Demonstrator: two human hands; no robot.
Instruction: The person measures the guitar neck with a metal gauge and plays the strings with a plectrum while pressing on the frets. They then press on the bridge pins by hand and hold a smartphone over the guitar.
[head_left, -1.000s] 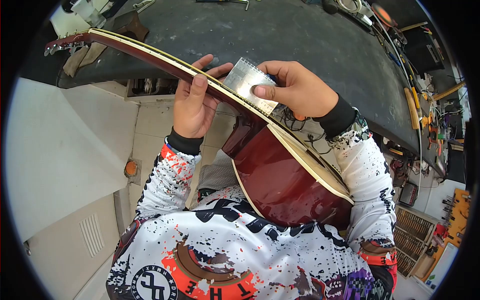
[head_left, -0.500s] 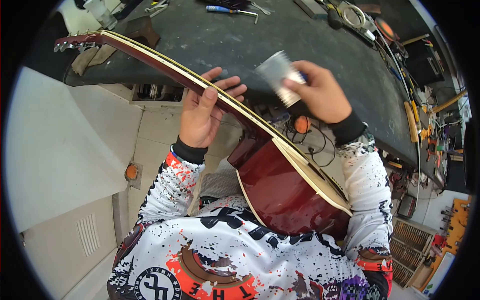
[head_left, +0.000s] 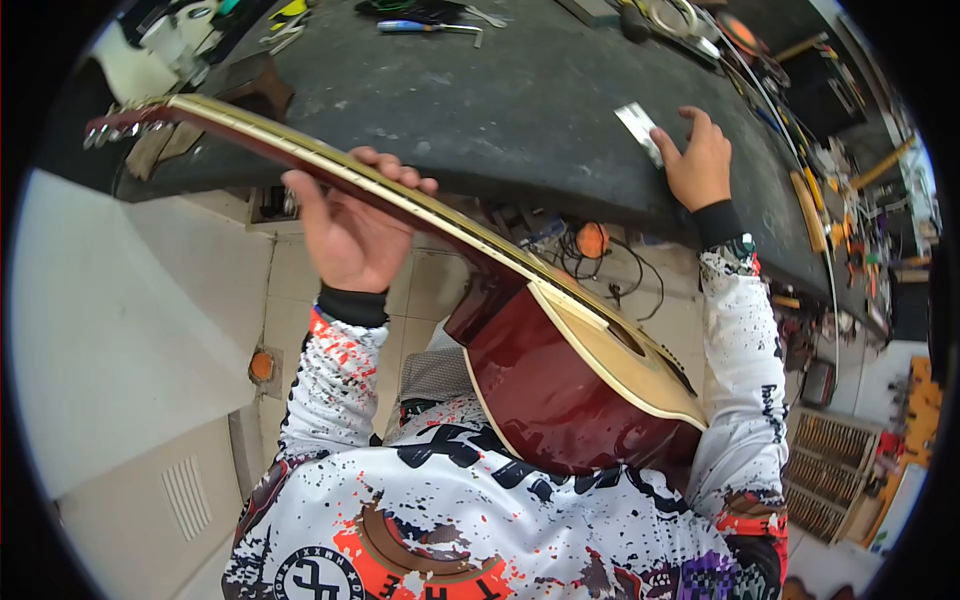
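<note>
Left hand spread around guitar neck, right hand at metal plate, grip unclear.

A dark table spans the upper view. On it, toward the top, lies a blue-handled tool with a bent tip; a tan strip lies along the right. An orange round object shows below the table's near edge. A slotted rack stands lower right.
</note>
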